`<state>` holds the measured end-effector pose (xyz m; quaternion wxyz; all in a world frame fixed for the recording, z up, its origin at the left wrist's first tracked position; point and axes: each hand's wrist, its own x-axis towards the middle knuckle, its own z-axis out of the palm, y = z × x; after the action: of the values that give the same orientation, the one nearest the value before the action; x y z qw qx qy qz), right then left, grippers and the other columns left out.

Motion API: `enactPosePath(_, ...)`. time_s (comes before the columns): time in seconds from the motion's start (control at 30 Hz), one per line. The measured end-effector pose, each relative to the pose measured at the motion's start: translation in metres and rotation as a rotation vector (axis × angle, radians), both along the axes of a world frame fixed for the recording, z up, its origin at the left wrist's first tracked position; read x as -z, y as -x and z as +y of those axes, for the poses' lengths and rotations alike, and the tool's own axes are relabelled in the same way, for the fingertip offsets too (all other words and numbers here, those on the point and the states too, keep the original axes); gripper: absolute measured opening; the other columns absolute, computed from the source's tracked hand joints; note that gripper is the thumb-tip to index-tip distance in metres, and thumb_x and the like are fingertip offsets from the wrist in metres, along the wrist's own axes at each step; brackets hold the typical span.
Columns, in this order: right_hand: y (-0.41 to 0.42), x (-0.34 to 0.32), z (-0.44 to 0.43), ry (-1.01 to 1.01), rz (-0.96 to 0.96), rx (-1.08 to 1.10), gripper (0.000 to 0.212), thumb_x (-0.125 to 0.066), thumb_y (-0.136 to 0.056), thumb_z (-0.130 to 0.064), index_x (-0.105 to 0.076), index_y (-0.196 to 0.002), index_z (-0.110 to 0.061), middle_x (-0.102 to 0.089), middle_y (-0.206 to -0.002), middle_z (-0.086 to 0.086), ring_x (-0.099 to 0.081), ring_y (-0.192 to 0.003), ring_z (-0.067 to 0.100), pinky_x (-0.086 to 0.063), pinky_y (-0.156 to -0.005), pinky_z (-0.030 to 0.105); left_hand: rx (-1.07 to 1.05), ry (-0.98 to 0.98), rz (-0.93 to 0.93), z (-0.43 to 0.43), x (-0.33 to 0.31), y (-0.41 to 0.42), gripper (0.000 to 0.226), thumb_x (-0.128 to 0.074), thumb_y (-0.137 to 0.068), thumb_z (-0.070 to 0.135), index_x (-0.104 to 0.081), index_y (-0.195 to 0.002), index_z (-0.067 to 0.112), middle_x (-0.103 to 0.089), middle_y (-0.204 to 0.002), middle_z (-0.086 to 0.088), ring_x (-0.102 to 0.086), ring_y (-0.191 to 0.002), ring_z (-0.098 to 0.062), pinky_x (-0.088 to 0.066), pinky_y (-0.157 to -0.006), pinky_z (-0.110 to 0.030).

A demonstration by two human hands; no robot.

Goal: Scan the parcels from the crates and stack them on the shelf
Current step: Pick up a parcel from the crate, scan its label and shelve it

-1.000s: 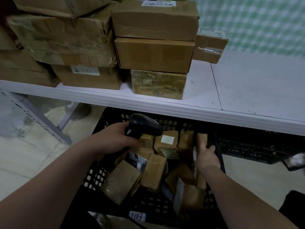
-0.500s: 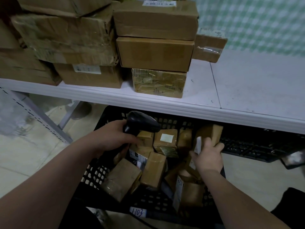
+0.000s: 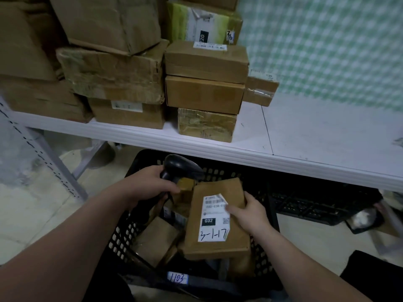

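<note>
1. the left hand (image 3: 150, 188) is at about 7 o'clock in the view, and its fingers are closed round the handle of a black scanner (image 3: 181, 166). the head of the scanner points toward 3 o'clock.
2. the right hand (image 3: 246, 212) is at about 5 o'clock. it grips a flat brown parcel (image 3: 218, 243) by the right edge: the thumb lies on the top face and the other fingers go behind the edge, where i cannot see them.
3. the parcel is held above the black crate (image 3: 122, 234), with the face turned up to the camera. from the parcel, the scanner is at 11 o'clock and very near, but i cannot tell if they touch.
4. on the parcel there is a white label (image 3: 214, 216) with a barcode, the number "032" in a black box and the handwriting "3-1-17". the top right corner of the label is peeled up.
5. more small brown parcels (image 3: 154, 240) lie in the crate under the held one. the near rim of the crate has a tag (image 3: 177, 278) with "1103".
6. the white shelf (image 3: 316, 136) crosses the view above the crate. cardboard boxes (image 3: 205, 94) are stacked on it from 9 to 12 o'clock.
7. a second black crate (image 3: 316, 201) is under the shelf at 4 o'clock.
</note>
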<state>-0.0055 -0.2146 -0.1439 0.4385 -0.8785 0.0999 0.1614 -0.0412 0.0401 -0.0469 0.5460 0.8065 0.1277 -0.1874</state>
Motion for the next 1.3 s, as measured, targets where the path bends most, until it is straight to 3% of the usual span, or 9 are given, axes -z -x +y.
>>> enactPosePath(0.07,0.009,-0.007,0.013,-0.135,0.014,-0.005,0.04,-0.074,-0.08,-0.026,-0.061,-0.117,-0.017,-0.069,-0.105,0.001,-0.066,-0.089,0.018,-0.054,-0.075,0.032,-0.033,0.054,0.035,0.001,-0.001,0.004,0.012,-0.069,-0.083,0.004,-0.06,-0.084,0.012,-0.062,-0.07,-0.007,-0.059,-0.06,-0.016,-0.048,-0.058,-0.028)
enactPosePath(0.17,0.017,-0.017,0.03,-0.284,0.013,0.006,0.044,-0.079,-0.076,-0.031,-0.065,-0.114,-0.013,-0.073,-0.102,0.004,-0.071,-0.087,0.021,-0.058,-0.079,0.039,-0.084,0.144,0.113,0.003,-0.005,0.013,0.014,-0.067,-0.084,0.001,-0.06,-0.088,0.013,-0.066,-0.061,-0.003,-0.062,-0.059,-0.019,-0.05,-0.055,-0.03)
enactPosePath(0.3,0.024,-0.033,0.045,-0.311,-0.03,0.0,0.044,-0.078,-0.073,-0.04,-0.066,-0.108,-0.017,-0.074,-0.096,0.0,-0.072,-0.084,0.019,-0.058,-0.079,0.041,-0.103,0.231,0.111,0.01,-0.009,0.024,0.012,-0.064,-0.085,-0.002,-0.063,-0.091,0.008,-0.07,-0.073,-0.012,-0.065,-0.07,-0.032,-0.053,-0.069,-0.043)
enactPosePath(0.43,0.028,-0.052,0.052,-0.314,-0.043,0.008,0.025,-0.069,-0.083,-0.042,-0.063,-0.097,-0.023,-0.071,-0.095,-0.002,-0.069,-0.084,0.017,-0.056,-0.073,0.032,-0.155,0.294,0.028,0.014,-0.014,0.032,0.013,-0.059,-0.086,-0.007,-0.061,-0.088,0.006,-0.068,-0.061,-0.007,-0.064,-0.049,-0.019,-0.049,-0.045,-0.023)
enactPosePath(0.53,0.026,-0.063,0.058,-0.323,-0.042,0.058,0.028,-0.069,-0.081,-0.047,-0.063,-0.092,-0.023,-0.071,-0.095,0.0,-0.068,-0.086,0.02,-0.055,-0.077,0.034,-0.148,0.278,-0.012,0.018,-0.016,0.036,0.013,-0.062,-0.084,-0.007,-0.061,-0.091,0.004,-0.066,-0.071,-0.013,-0.06,-0.056,-0.024,-0.048,-0.05,-0.026)
enactPosePath(0.67,0.026,-0.077,0.064,-0.416,0.002,0.122,0.036,-0.072,-0.078,-0.049,-0.066,-0.096,-0.019,-0.074,-0.093,0.002,-0.07,-0.083,0.023,-0.055,-0.072,0.033,-0.135,0.283,-0.045,0.024,-0.021,0.04,0.019,-0.072,-0.076,-0.003,-0.061,-0.089,0.005,-0.062,-0.075,-0.016,-0.058,-0.058,-0.025,-0.048,-0.059,-0.032)
enactPosePath(0.8,0.023,-0.086,0.064,-0.405,-0.172,0.22,0.03,-0.072,-0.078,-0.048,-0.066,-0.094,-0.023,-0.072,-0.092,-0.003,-0.068,-0.084,0.019,-0.055,-0.078,0.036,-0.112,0.352,-0.108,0.029,-0.023,0.04,0.021,-0.07,-0.079,-0.001,-0.063,-0.099,0.003,-0.067,-0.084,-0.018,-0.063,-0.074,-0.029,-0.051,-0.075,-0.042)
enactPosePath(1.0,0.019,-0.1,0.063,-0.37,-0.359,0.306,0.032,-0.069,-0.081,-0.047,-0.062,-0.104,-0.024,-0.066,-0.094,-0.008,-0.062,-0.084,0.01,-0.049,-0.076,0.032,-0.102,0.271,-0.197,0.023,-0.029,0.044,0.006,-0.063,-0.085,-0.003,-0.062,-0.083,0.003,-0.06,-0.07,-0.008,-0.059,-0.062,-0.015,-0.051,-0.056,-0.023)
enactPosePath(1.3,0.025,-0.099,0.07,-0.333,-0.414,0.294,0.03,-0.066,-0.085,-0.047,-0.057,-0.104,-0.025,-0.06,-0.088,-0.013,-0.056,-0.079,0.001,-0.044,-0.067,0.026,-0.031,0.282,-0.122,0.021,-0.035,0.053,0.007,-0.063,-0.086,0.001,-0.057,-0.091,0.001,-0.057,-0.069,-0.011,-0.058,-0.055,-0.014,-0.05,-0.053,-0.02)
